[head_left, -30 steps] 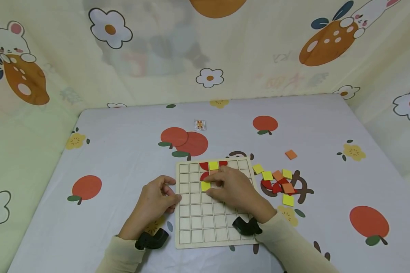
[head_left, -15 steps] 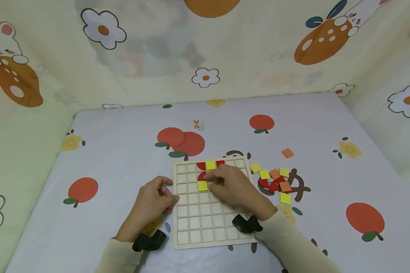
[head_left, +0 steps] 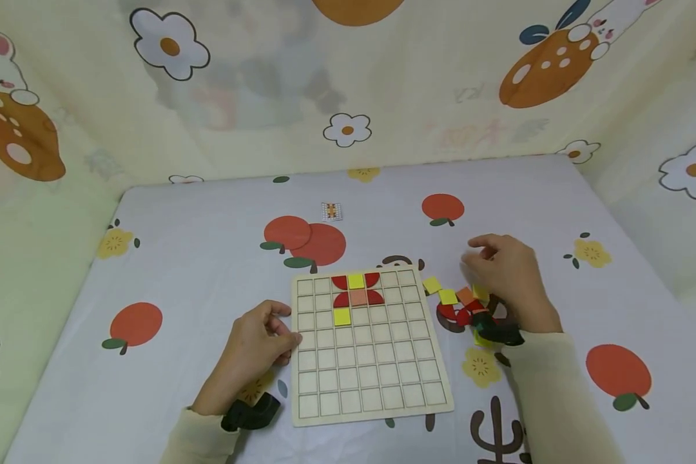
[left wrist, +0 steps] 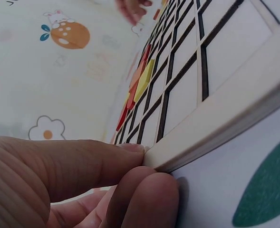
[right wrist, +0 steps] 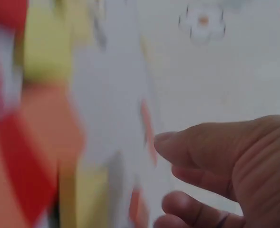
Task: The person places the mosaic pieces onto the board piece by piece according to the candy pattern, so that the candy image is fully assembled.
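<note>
A pale wooden grid board [head_left: 377, 354] lies on the table. My left hand [head_left: 261, 341] pinches its left edge; in the left wrist view the thumb [left wrist: 101, 161] lies at the top of the rim and curled fingertips press its side. Near the board's far edge sit a yellow square tile [head_left: 356, 281], an orange square tile [head_left: 358, 297], several red rounded-corner tiles [head_left: 341, 300] and a second yellow square tile [head_left: 342, 316]. My right hand [head_left: 507, 270] hovers at the far side of the loose tiles, thumb and fingers apart, holding nothing. It covers some of them.
Loose red, orange and yellow tiles [head_left: 448, 296] lie in a pile right of the board. A small printed pattern card [head_left: 332, 211] lies beyond the board. A fruit-print cloth [head_left: 209, 258] covers the table, and a patterned curtain [head_left: 255, 142] hangs behind it.
My right hand has left the board and moved right and away, over the loose tiles. The orange and red tiles it covered now show in the grid. My left hand stays at the edge.
</note>
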{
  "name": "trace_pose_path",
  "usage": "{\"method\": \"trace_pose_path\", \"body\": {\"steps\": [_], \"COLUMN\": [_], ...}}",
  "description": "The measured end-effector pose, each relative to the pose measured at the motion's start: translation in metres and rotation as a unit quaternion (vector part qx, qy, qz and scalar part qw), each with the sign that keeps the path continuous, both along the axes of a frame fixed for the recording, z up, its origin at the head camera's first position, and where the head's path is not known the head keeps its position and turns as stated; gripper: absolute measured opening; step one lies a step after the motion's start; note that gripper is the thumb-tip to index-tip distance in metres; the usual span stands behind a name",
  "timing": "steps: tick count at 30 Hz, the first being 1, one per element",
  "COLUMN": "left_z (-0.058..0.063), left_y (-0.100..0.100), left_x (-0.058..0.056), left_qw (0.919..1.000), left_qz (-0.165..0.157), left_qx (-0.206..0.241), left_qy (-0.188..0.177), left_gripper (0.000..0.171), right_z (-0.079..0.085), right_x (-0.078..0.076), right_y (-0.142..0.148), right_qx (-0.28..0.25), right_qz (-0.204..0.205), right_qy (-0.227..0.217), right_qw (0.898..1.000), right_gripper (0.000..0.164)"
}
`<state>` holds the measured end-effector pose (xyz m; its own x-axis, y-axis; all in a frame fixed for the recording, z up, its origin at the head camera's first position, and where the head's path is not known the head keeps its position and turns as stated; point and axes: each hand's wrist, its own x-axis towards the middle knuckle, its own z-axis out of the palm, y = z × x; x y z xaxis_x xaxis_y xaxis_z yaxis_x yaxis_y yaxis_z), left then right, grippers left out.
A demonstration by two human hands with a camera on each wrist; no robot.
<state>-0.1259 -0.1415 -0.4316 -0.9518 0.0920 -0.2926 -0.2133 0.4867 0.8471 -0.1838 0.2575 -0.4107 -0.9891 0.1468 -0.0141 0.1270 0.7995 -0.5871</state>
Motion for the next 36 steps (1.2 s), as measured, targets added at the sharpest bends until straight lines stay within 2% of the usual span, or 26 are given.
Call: {"method": "trace_pose_path", "body": {"steps": [4, 8, 12, 18, 24, 30, 33, 36], "left_z": [0.001, 0.001, 0.002, 0.001, 0.001, 0.001, 0.0, 0.0], "left_y": [0.001, 0.002, 0.003, 0.002, 0.001, 0.0, 0.0, 0.0], "left_x": [-0.001, -0.001, -0.001, -0.001, -0.001, -0.002, -0.001, -0.001], "left_qw": [1.0, 0.9999, 0.9999, 1.0, 1.0, 1.0, 0.9999, 1.0], "left_qz": [0.001, 0.005, 0.005, 0.003, 0.002, 0.007, 0.007, 0.004], "left_qx": [-0.005, -0.009, -0.01, -0.007, -0.002, -0.001, 0.003, 0.005], "left_qy": [0.0, -0.004, -0.005, -0.002, -0.001, -0.005, -0.007, -0.005], "left_gripper": [0.04, 0.041, 0.041, 0.04, 0.04, 0.04, 0.04, 0.04], "right_z": [-0.008, -0.012, -0.013, -0.015, -0.016, -0.015, -0.015, -0.016], "right_x": [-0.001, -0.001, -0.002, -0.003, -0.005, -0.009, -0.011, -0.013], "right_y": [0.022, 0.03, 0.032, 0.031, 0.025, 0.016, 0.009, 0.005], "right_qx": [-0.009, -0.015, -0.018, -0.04, -0.063, -0.108, -0.136, -0.141], "right_qz": [-0.058, -0.079, -0.091, -0.09, -0.08, -0.059, -0.042, -0.022], "right_qy": [-0.051, -0.08, -0.095, -0.087, -0.053, -0.009, -0.017, -0.043], "right_qw": [0.997, 0.994, 0.991, 0.991, 0.993, 0.992, 0.99, 0.989], "right_gripper": [0.049, 0.054, 0.049, 0.043, 0.033, 0.033, 0.034, 0.034]}}
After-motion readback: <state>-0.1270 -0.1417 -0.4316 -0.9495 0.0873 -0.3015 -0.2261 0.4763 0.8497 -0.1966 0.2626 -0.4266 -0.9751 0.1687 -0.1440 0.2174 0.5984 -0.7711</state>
